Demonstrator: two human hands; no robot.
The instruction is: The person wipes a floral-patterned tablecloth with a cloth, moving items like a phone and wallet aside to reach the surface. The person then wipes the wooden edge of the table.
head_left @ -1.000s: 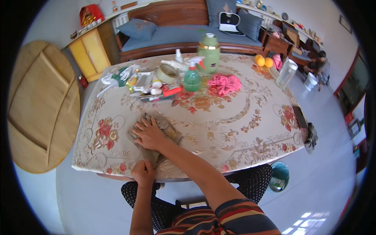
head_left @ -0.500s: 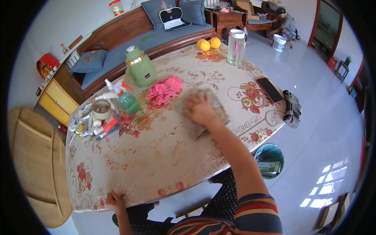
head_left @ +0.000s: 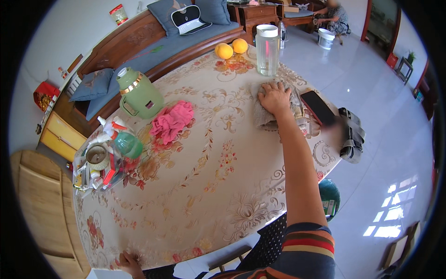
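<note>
My right hand presses down on a crumpled grey cloth, its fingers spread and bent over it. The cloth lies on the flowered tablecloth at the table's right side. Just beyond the hand stands a lidded clear water jug; a dark phone lies to its right. Down at the near left edge of the table, my left hand has curled fingers; whatever they hold, if anything, is hidden.
On the left are a pink cloth, a green thermos jug, a spray bottle and a box of odds and ends. Two oranges sit at the far edge. A bin stands by the table; another person crouches far off.
My right hand has slid the grey cloth rightward and away, from mid-table to beside the phone. My left hand stays at the near edge. The whole view has shifted.
</note>
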